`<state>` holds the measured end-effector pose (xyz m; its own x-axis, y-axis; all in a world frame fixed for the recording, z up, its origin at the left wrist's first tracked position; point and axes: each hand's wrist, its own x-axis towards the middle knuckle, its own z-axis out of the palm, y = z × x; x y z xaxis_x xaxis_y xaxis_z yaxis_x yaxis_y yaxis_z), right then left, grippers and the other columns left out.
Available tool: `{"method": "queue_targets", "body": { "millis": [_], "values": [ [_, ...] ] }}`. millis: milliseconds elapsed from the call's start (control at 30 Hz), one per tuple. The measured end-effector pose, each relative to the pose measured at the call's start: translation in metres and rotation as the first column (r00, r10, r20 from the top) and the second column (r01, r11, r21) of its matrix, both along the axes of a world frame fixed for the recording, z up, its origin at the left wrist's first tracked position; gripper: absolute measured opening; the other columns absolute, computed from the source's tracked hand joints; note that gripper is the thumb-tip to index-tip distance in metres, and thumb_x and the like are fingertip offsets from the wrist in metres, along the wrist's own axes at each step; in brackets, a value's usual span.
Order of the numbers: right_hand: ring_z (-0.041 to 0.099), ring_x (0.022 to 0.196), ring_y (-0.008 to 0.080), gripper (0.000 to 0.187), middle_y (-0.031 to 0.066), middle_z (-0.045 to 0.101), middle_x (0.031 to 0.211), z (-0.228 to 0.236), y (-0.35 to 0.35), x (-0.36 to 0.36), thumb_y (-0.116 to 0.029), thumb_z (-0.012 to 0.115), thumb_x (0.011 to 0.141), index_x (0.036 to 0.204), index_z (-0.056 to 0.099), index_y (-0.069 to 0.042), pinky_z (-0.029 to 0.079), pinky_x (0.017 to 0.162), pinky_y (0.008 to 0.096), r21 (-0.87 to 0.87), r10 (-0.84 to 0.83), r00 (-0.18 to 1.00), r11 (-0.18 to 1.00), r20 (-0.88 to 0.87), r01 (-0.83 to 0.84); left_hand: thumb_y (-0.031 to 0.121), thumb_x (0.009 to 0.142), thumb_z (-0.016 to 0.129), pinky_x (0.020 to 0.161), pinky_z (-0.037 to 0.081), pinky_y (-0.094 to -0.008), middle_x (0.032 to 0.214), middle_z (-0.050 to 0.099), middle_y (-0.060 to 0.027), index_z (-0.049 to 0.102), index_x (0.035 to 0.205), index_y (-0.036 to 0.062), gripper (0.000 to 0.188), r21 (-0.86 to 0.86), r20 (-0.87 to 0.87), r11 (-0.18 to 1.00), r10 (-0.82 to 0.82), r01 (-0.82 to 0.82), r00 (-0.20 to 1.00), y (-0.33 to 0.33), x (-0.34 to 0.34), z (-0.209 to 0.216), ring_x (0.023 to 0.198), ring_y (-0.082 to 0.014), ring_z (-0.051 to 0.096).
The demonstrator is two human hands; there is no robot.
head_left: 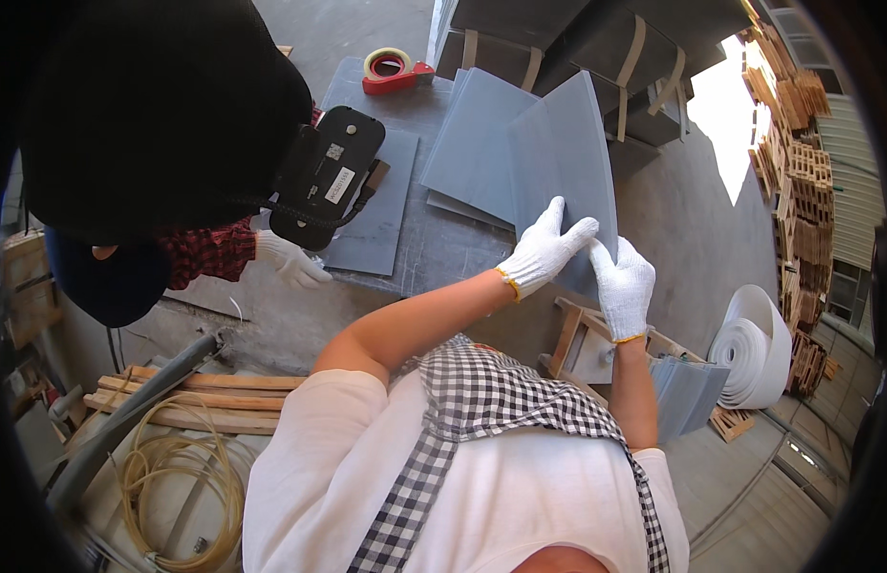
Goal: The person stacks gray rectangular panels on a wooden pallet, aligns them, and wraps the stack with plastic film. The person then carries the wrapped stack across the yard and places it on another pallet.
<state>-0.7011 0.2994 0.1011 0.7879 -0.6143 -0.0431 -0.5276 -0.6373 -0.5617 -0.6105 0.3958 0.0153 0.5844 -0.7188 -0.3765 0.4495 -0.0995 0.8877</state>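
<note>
A thin, grey flat sheet (565, 143) is raised at a tilt off the near right of the table. My left hand (544, 253), in a white knitted glove, grips it near its close edge, thumb and forefinger lying apart over its face. My right hand (623, 286), gloved alike, is closed on the sheet's right edge close to its near corner. Some of the fingers of both hands are hidden. More grey sheets (477, 143) lie overlapping beneath and left of the raised one, on the dark grey tabletop (453, 246).
Across the table, a co-worker's gloved hand (295, 265) is beside another grey sheet (381, 215). A red tape dispenser (395, 76) lies at the far edge. Strapped dark stacks (587, 48) stand beyond. A white foam roll (749, 344) and wooden pallets (801, 210) are at right.
</note>
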Motion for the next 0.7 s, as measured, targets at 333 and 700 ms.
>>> {"method": "queue_targets", "body": {
  "millis": [333,700],
  "values": [
    [0.068,0.077,0.0376,0.028,0.0195,0.068,0.083,-0.003,0.016,0.002,-0.030,0.065,0.091,0.096,0.064,-0.002,0.053,0.069,0.0462,-0.217,0.163,0.965,0.954,-0.205,-0.207,0.060,0.080,0.073,0.114,0.035,-0.0406,0.149,0.035,-0.0372,0.007,0.153,-0.0134,0.123,0.081,-0.005,0.997,0.009,-0.009,1.000,0.008,0.009,0.046,0.141,-0.0392,0.040],
    [0.060,0.123,0.0310,0.059,0.0211,0.062,0.132,-0.030,0.011,-0.009,-0.040,0.064,0.094,0.138,0.055,-0.002,0.044,0.104,0.0346,0.602,0.335,0.941,0.741,0.051,-0.296,0.027,0.079,0.069,0.087,0.053,-0.0401,0.111,0.063,-0.0231,0.043,0.129,-0.0036,0.064,0.197,0.106,0.957,0.194,-0.212,0.975,0.039,0.022,0.037,0.102,-0.0310,0.064]
  ]
}}
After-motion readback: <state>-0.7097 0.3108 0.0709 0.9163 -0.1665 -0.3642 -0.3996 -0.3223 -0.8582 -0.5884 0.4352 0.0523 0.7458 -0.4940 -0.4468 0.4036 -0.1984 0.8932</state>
